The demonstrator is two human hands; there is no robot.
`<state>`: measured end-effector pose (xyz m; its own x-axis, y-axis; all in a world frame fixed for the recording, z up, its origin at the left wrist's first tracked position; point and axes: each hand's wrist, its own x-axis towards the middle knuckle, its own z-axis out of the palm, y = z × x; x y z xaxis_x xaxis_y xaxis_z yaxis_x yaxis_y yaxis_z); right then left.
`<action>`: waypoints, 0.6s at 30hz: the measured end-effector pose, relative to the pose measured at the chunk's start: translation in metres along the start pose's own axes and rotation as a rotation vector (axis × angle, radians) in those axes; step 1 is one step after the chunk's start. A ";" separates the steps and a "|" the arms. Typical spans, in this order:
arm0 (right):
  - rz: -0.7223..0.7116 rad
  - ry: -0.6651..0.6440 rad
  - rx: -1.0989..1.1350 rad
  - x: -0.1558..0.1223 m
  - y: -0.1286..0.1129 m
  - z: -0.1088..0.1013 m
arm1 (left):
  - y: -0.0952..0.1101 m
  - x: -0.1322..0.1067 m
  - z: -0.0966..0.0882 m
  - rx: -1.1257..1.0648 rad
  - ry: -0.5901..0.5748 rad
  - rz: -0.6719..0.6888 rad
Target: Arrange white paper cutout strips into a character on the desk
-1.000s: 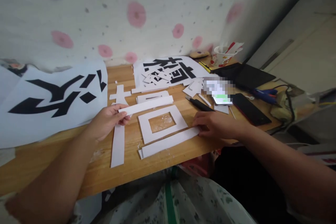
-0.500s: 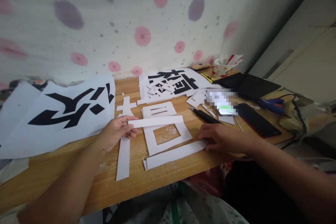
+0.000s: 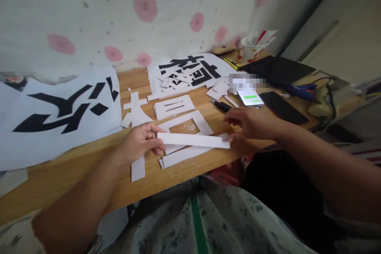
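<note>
My left hand (image 3: pixel 145 139) pinches the left end of a white strip (image 3: pixel 192 140), which looks like foam board or thick card. The strip is raised over other cut pieces. At its right end is my right hand (image 3: pixel 248 122), thumb by the strip's tip and index finger held apart above it. Under the strip lie a white rectangular frame piece (image 3: pixel 205 122) and another long white strip (image 3: pixel 181 157). Behind them sits a slotted white piece (image 3: pixel 187 104). A cross-shaped white piece (image 3: pixel 136 107) lies beyond my left hand, partly hidden by it.
Printed sheets with black characters lie at the left (image 3: pixel 44 143) and back (image 3: pixel 154 69). A craft knife (image 3: pixel 220 105) rests near my right hand. Farther right are a lit phone (image 3: pixel 251 98), a black slab (image 3: pixel 285 108), blue-handled tool (image 3: pixel 302 92) and patterned cup (image 3: pixel 251 50).
The strip in my left hand has come nearer to me and tilted down to the right. My right hand has left the lower strip for the raised strip's right end. The view has dipped.
</note>
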<state>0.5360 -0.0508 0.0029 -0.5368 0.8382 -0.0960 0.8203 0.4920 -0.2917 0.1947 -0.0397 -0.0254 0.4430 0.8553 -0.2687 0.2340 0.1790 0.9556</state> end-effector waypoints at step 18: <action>-0.234 -0.116 -0.012 0.004 -0.008 0.014 | 0.011 -0.009 -0.005 0.895 -0.418 0.158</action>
<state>0.5242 -0.0544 -0.0081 -0.7308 0.6690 -0.1357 0.6730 0.6727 -0.3074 0.1893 -0.0430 -0.0119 0.7540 0.5670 -0.3317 0.6354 -0.5014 0.5873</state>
